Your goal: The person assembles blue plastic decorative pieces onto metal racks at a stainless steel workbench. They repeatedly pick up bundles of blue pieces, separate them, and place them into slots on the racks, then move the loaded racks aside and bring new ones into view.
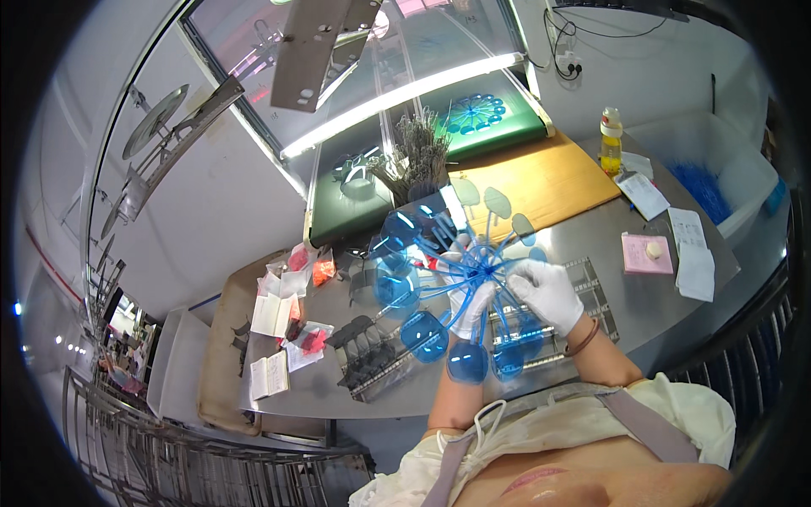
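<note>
At upper right, a white tub (748, 182) holds thin blue sticks (699, 190). Mid-frame, the left hand (473, 306) closes round the stems of the blue lens cluster (486, 269); the right hand (549, 292), half-curled, meets them, its grip unclear.

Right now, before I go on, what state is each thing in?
Blue disc cluster: fanned out, held above the table
Left hand: gloved, gripping the stems
Right hand: gloved, fingers curled at the stems, grip unclear
Tube light: lit
Bottle: upright, capped, yellow liquid inside
Notebook: lying open
Second blue cluster: spread on the green belt
</note>
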A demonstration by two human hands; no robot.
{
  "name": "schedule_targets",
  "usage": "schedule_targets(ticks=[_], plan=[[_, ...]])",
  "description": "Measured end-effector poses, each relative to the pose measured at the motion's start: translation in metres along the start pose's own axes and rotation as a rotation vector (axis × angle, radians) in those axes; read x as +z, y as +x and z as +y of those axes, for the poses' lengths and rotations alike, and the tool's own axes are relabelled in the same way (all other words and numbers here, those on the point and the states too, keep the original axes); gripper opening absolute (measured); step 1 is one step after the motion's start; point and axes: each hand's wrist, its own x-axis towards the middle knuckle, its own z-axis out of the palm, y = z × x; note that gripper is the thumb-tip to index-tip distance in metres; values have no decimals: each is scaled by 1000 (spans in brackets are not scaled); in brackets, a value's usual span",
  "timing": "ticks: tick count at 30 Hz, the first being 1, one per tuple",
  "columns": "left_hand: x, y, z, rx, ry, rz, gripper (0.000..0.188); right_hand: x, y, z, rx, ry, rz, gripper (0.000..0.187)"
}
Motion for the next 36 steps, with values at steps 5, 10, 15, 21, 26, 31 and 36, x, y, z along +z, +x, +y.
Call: schedule_targets(ticks=[5,10,15,21,26,31,36], plan=[[-24,-46,47,63,-176,-65,74,10,-11,-36,-79,117,-46,47],[-31,-62,105,224,-337,-195,74,18,-16,-57,-5,231,-150,49],[-20,-54,132,476,-424,-437,74,19,-6,-67,-44,295,-189,49],[-22,-29,157,144,-690,-344,31,-15,-11,-33,328,473,-729,48],[15,-53,175,227,-296,-184,33,-12,-69,1,433,621,-959,46],[39,-64,176,687,1245,-306,63,-1,-78,33,-328,-208,-849,51],[11,-32,166,403,-460,-150,23,9,-64,53,-3,82,-544,52]])
